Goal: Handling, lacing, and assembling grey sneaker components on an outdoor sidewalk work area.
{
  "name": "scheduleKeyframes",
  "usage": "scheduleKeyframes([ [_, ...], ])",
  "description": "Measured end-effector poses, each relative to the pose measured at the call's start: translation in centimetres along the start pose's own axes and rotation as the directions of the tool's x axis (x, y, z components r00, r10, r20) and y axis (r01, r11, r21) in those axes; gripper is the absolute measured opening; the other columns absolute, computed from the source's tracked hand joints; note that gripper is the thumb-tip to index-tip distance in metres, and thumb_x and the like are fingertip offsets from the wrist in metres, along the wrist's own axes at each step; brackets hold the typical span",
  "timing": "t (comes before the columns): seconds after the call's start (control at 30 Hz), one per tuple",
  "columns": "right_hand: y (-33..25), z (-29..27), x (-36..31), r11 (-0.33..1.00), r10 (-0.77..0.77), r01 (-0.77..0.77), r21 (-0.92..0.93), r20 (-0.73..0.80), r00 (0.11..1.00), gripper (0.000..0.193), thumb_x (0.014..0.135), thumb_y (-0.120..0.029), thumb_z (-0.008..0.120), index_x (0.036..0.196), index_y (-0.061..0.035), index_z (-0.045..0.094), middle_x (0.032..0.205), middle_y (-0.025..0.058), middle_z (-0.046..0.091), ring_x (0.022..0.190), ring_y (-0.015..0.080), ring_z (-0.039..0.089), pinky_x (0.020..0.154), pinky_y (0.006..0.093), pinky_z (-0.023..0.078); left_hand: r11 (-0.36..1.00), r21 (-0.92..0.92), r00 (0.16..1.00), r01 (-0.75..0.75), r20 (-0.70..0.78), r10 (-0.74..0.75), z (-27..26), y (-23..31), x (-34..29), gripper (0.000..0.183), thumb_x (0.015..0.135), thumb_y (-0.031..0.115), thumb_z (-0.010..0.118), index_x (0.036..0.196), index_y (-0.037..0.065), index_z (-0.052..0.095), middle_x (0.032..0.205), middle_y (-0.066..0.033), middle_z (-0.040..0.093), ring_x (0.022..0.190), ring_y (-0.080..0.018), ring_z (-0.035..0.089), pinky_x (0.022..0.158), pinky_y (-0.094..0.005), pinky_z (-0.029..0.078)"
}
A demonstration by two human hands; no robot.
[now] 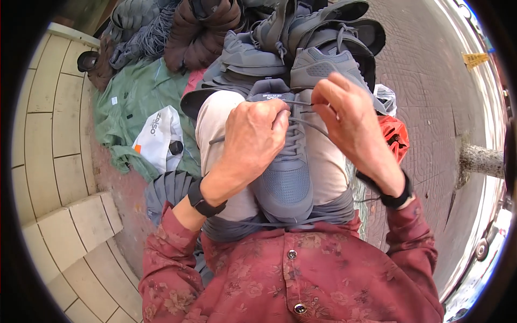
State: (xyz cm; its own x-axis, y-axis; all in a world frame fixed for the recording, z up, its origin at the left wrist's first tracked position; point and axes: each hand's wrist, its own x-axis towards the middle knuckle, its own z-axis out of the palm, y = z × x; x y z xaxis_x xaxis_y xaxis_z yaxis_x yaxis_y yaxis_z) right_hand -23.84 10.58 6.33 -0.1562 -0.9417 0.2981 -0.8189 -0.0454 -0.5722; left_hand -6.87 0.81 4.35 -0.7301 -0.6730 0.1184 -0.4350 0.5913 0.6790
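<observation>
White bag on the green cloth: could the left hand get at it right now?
Probably yes, once free: the left hand appears to be gripping the grey lace, but the white bag lies mostly uncovered, outside the left leg.

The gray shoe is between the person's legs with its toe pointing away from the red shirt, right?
Not quite: the toe points toward the red shirt, as the head view shows. The gray shoe is indeed between the person's legs.

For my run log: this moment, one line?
left hand: gripping lace | right hand: pinching lace | grey shoe: toe toward shirt
</observation>
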Motion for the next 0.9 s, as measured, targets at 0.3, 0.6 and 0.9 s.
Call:
scheduleKeyframes([
  [0.3, 1.3, 4.5, -2.6, 0.918, 0.276, -0.205, 0.339, -0.177, 0.945, 0.013, 0.079, 0.003, 0.066, 0.086, 0.0012, 0.054, 0.075, 0.0187, 0.06, 0.072, 0.0391, 0.061, 0.066, 0.0416, 0.047, 0.982, 0.147, 0.993, -0.119, 0.02, 0.117, 1.6, 0.0, 1.6, 0.02, 0.082, 0.01, 0.064, 0.094, 0.0, 0.075, 0.072, -0.0206, 0.068, 0.064, -0.0347, 0.066, 0.064, -0.0423, 0.051],
  [0.6, 2.7, 4.4, -3.3, 0.898, 0.181, -0.1, 0.429, -0.153, 0.972, 0.012, 0.081, 0.004, 0.063, 0.088, 0.0016, 0.053, 0.074, 0.0196, 0.06, 0.071, 0.0397, 0.062, 0.063, 0.0426, 0.046, 0.972, -0.21, 0.957, 0.109, 0.288, -0.045, 1.0, -1.0, 2.5, 0.026, 0.077, 0.006, 0.064, 0.098, -0.006, 0.073, 0.057, 0.003, 0.049, 0.054, -0.0038, 0.043, 0.051, -0.0245, 0.035],
  [0.9, 2.8, 4.0, -3.3, 0.822, 0.258, -0.17, 0.544, -0.09, 0.962, 0.014, 0.081, 0.003, 0.065, 0.086, 0.0004, 0.053, 0.066, 0.0181, 0.056, 0.061, 0.0355, 0.059, 0.057, 0.0409, 0.044, 0.999, -0.023, 0.965, 0.034, 0.26, -0.026, 0.8, 0.3, 2.3, 0.024, 0.073, 0.009, 0.065, 0.092, -0.003, 0.073, 0.06, -0.0164, 0.058, 0.054, -0.0288, 0.058, 0.058, -0.0393, 0.048],
])
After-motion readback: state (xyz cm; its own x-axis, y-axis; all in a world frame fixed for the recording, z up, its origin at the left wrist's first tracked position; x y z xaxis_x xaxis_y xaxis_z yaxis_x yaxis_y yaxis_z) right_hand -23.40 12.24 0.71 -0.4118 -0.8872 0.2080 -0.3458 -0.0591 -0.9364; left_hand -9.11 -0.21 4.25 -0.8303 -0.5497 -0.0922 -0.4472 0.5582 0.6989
